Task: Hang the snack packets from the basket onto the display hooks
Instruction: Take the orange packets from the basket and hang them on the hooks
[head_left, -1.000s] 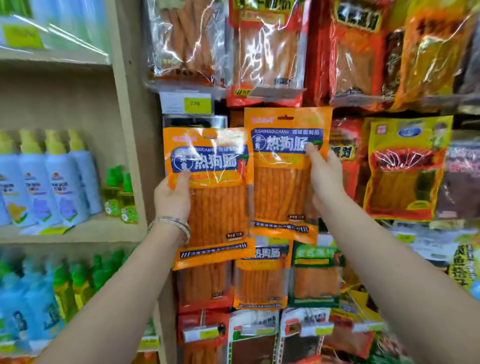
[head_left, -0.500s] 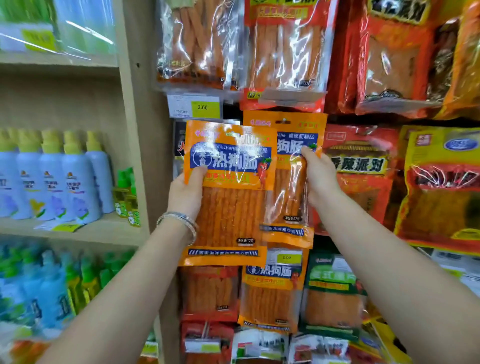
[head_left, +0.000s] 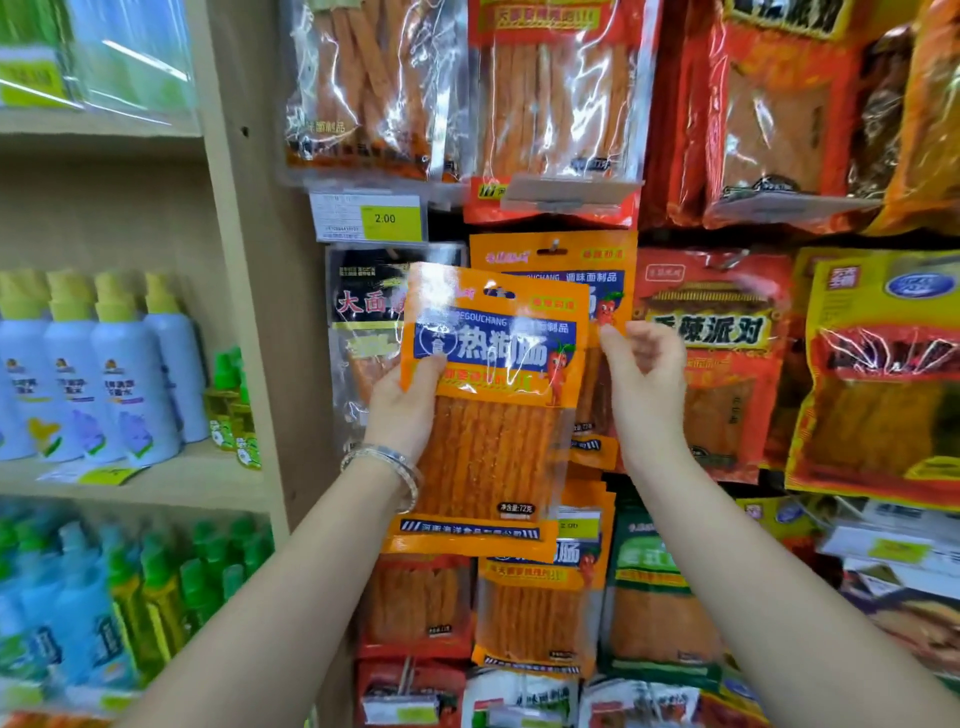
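Observation:
My left hand (head_left: 402, 410) grips an orange snack packet (head_left: 493, 415) by its left edge, thumb on the front, and holds it upright before the display. Behind it a second, matching orange packet (head_left: 605, 270) hangs on a display hook (head_left: 555, 245) through its top hole. My right hand (head_left: 647, 379) is at that hung packet's right edge. Its fingers are loosely curled and hold nothing; the thumb tip is near the packet's front. The basket is out of view.
More hung snack packets surround the spot: black ones (head_left: 363, 312) to the left, red ones (head_left: 711, 332) to the right, clear ones (head_left: 550, 104) above, orange ones (head_left: 540, 603) below. A yellow price tag (head_left: 384, 218) sits above. A wooden shelf unit (head_left: 244, 312) with spray bottles (head_left: 130, 374) stands left.
The right-hand packet has gone up onto the hook and my right hand has let go of it. My left hand has brought its packet rightward, so it overlaps the hung one.

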